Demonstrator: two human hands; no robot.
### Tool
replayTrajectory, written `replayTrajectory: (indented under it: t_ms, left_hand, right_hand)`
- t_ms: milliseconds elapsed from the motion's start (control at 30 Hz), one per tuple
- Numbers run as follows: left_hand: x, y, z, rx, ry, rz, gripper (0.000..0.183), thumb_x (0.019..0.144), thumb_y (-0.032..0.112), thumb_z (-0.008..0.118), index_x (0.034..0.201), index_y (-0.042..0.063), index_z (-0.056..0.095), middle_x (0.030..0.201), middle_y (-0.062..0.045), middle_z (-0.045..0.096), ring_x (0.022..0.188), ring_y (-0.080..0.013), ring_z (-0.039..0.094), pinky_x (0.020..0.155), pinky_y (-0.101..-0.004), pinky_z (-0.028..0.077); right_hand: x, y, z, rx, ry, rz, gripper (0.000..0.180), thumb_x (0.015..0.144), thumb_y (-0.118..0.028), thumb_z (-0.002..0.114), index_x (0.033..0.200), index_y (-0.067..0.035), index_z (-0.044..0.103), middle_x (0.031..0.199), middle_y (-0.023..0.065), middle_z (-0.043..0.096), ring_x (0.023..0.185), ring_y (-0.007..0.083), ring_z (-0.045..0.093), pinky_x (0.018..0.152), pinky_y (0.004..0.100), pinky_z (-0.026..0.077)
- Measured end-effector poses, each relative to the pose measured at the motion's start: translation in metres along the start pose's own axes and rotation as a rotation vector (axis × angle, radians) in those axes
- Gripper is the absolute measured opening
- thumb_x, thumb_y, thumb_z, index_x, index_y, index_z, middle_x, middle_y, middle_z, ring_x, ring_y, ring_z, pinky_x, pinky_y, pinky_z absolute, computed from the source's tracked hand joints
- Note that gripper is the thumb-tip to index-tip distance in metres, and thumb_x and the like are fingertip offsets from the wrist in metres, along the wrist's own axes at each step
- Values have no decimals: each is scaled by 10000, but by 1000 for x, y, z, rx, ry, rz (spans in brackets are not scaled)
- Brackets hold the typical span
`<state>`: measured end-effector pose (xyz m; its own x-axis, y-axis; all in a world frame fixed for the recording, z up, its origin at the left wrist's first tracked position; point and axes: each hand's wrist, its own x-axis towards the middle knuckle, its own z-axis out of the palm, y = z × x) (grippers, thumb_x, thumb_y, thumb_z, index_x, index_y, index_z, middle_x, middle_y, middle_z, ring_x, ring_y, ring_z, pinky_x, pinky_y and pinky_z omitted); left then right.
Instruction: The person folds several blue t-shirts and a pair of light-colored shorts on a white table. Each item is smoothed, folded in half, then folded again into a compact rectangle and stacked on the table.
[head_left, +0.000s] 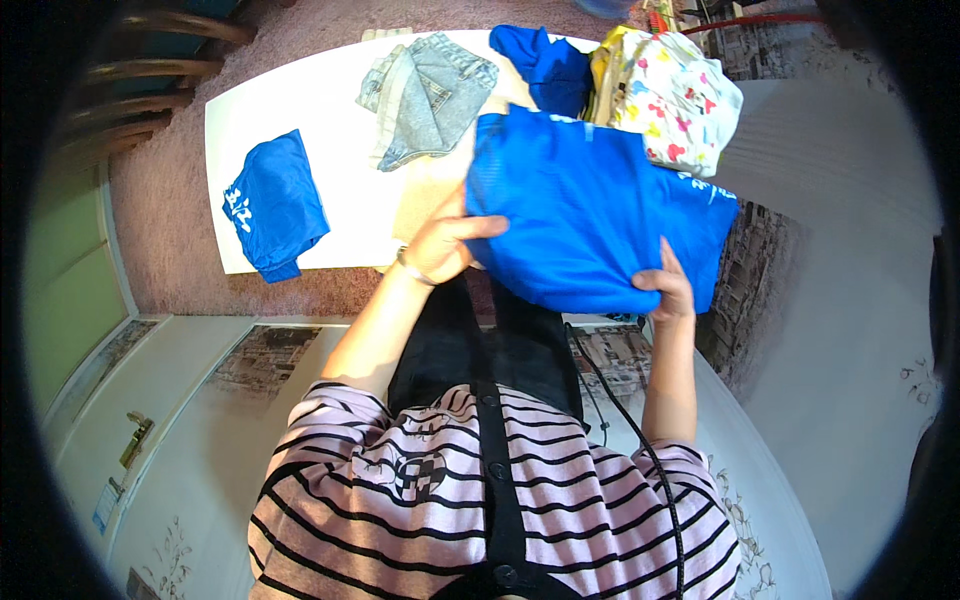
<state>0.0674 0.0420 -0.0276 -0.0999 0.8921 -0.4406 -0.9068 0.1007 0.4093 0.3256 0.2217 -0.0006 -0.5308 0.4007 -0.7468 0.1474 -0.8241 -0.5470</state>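
Note:
A large blue cloth garment (570, 210) with white markings along its far edge is held up before me, above the near right part of the white table. My left hand (450, 240) grips its left edge, thumb on top. At its lower right, my right hand (671, 289) pinches the near edge, with the fingers partly behind the fabric. Left of the garment, folded light-blue denim (431, 101) lies on the table. Farther left rests a folded blue garment (277, 202) with white writing, one end hanging over the table's near edge.
The white table (345, 217) stands on a pinkish carpet (300, 82). At its far right are a crumpled blue cloth (544, 71) and a pile topped by a white cloth with colourful prints (679, 105). A black cable (630, 420) hangs down by my right arm.

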Motion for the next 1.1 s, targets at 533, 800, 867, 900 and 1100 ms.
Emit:
replayTrajectory:
  t_ms: [533, 800, 867, 900, 1100]
  left_hand:
    - [83, -163, 63, 612, -53, -41, 951, 812, 4, 670, 1541, 107, 68, 1490, -169, 349, 1308, -238, 443, 1088, -349, 356]
    - [67, -147, 44, 853, 108, -6, 863, 828, 102, 710, 1512, 156, 187, 854, -62, 612, 632, -86, 582, 612, -252, 494]
    - [64, -147, 33, 838, 143, 1, 844, 830, 100, 709, 1504, 148, 205, 854, -56, 617, 640, -89, 587, 624, -256, 498]
    - [62, -145, 29, 827, 162, 5, 834, 830, 99, 709, 1500, 144, 214, 854, -52, 619, 644, -91, 590, 630, -258, 500]
    - [44, -121, 20, 856, 217, -68, 739, 896, 82, 635, 1500, 110, 211, 892, -67, 608, 751, -115, 603, 717, -251, 500]
  right_hand:
    - [-51, -15, -154, -920, 664, -367, 677, 838, -215, 746, 1436, -142, 436, 1382, 181, 485, 1214, 290, 524, 972, 414, 463]
    - [-12, -12, -53, -1565, 589, -837, 540, 934, -296, 585, 1443, -207, 431, 1524, 121, 334, 1397, 352, 294, 1140, 513, 200]
    - [1, 1, -47, -1714, 570, -796, 514, 953, -394, 534, 1445, -285, 432, 1571, 62, 260, 1445, 337, 198, 1136, 597, 116]
    - [8, 8, -47, -1756, 564, -775, 530, 950, -396, 538, 1454, -288, 419, 1573, 66, 254, 1451, 339, 181, 1134, 607, 102]
    - [29, 36, -56, -1816, 593, -752, 551, 945, -418, 528, 1465, -283, 404, 1584, 77, 229, 1457, 343, 167, 1127, 612, 89]
